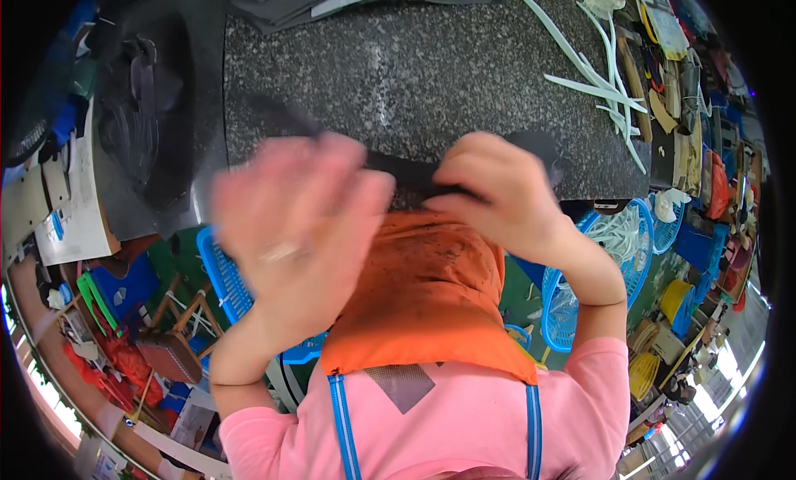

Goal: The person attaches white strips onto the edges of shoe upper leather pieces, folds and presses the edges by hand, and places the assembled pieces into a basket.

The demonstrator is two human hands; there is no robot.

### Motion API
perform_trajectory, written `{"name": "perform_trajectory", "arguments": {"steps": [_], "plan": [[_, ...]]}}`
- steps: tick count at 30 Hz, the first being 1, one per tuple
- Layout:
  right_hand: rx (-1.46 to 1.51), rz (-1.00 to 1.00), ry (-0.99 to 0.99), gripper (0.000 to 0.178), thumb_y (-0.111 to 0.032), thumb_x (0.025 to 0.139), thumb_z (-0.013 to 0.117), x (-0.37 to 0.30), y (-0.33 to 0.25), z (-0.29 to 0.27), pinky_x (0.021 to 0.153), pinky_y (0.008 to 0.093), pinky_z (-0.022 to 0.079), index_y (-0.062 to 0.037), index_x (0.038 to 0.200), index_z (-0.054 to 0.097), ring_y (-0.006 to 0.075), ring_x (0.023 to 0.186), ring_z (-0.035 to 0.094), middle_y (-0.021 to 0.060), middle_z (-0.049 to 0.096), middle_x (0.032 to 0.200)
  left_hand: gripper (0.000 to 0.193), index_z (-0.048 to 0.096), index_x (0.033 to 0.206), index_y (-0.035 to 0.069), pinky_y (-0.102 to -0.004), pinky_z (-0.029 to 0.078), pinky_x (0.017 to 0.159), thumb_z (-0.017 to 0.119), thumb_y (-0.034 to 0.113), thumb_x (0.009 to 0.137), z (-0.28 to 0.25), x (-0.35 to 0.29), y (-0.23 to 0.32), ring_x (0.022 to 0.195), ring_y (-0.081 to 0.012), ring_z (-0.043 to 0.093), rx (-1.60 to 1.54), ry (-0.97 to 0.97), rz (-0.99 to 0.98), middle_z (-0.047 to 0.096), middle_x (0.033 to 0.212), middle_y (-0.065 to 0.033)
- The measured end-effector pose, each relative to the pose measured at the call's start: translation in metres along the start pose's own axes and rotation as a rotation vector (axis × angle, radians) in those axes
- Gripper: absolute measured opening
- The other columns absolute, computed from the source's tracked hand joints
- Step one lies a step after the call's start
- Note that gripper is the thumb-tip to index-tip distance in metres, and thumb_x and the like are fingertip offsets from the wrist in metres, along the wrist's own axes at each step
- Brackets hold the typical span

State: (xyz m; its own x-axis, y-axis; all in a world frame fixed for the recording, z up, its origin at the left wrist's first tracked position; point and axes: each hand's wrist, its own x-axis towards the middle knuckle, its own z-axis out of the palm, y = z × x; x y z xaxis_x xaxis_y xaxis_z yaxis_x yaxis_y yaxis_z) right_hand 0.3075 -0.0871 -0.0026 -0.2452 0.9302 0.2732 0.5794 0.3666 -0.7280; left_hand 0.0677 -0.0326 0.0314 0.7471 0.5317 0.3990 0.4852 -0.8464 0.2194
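A dark, flat piece of sheet material (402, 168) lies across the near edge of the speckled grey stone worktop (365, 82). It runs between my hands, and its ends look smeared. My right hand (502, 190) has its fingers curled down and its thumb beneath, closed on the right part of this piece. Over the left part is my left hand (290, 219), back upward and smeared by motion. Whether its fingers grip the piece cannot be made out. An orange apron (427, 314) hangs below the worktop edge in front of me.
Pale narrow strips (593, 86) lie scattered at the worktop's right. Dark cut sheets (282, 7) are stacked along the far edge. Black sheet material (141, 107) covers the left side. Blue plastic baskets (564, 306) stand below, one with pale scraps (618, 231).
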Motion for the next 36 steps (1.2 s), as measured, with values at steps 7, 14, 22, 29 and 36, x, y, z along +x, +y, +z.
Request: {"name": "perform_trajectory", "arguments": {"steps": [7,14,22,29,36], "plan": [[1.453,0.722,-0.004,0.018,-0.017,0.094,0.07,0.004,-0.013,0.004,0.078,0.0238,0.051,-0.0016,0.104,0.068,0.006,0.084,0.062,0.0016,0.068,0.096,0.034,0.061,0.121,0.0,-0.0322,0.051,0.096,0.072,0.004,0.089,0.039,0.006,0.015,0.106,-0.0152,0.065,-2.144,0.013,-1.025,0.068,0.116,-0.0077],[1.015,0.507,-0.091,0.022,-0.015,0.098,0.063,0.0,0.008,-0.001,0.086,0.028,0.054,0.0012,0.112,0.068,0.0123,0.098,0.066,0.0052,0.07,0.107,0.043,0.057,0.129,-0.003,-0.0319,0.053,0.092,0.067,-0.003,0.087,0.017,0.016,-0.017,0.102,-0.0161,0.065,-1.174,0.423,-0.856,0.068,0.113,-0.0086],[-1.196,0.408,0.302,0.025,-0.008,0.083,0.064,-0.036,0.091,-0.056,0.101,0.042,0.041,-0.0082,0.108,0.069,0.0275,0.119,0.054,0.0064,0.06,0.122,0.065,0.055,0.137,0.006,-0.046,0.04,0.107,0.076,0.035,0.083,0.037,0.097,-0.149,0.126,-0.0399,0.052,0.227,0.349,-0.297,0.058,0.133,-0.0218],[-0.424,0.483,0.556,0.002,-0.006,0.091,0.064,-0.041,0.093,-0.086,0.085,0.0344,0.049,-0.0046,0.092,0.064,0.0233,0.093,0.067,0.0087,0.07,0.096,0.069,0.057,0.136,0.009,-0.044,0.043,0.104,0.08,0.023,0.072,0.087,0.179,-0.156,0.12,-0.0389,0.054,-0.099,0.187,-0.096,0.057,0.13,-0.0211],[0.064,0.284,1.028,0.002,-0.004,0.098,0.06,-0.048,0.06,-0.082,0.073,0.0251,0.048,-0.0023,0.098,0.059,0.0089,0.078,0.06,0.0041,0.064,0.086,0.057,0.064,0.124,0.009,-0.0476,0.049,0.094,0.076,0.011,0.069,0.036,0.078,-0.04,0.105,-0.0407,0.061,-0.082,0.159,-0.016,0.06,0.122,-0.0228]]}}
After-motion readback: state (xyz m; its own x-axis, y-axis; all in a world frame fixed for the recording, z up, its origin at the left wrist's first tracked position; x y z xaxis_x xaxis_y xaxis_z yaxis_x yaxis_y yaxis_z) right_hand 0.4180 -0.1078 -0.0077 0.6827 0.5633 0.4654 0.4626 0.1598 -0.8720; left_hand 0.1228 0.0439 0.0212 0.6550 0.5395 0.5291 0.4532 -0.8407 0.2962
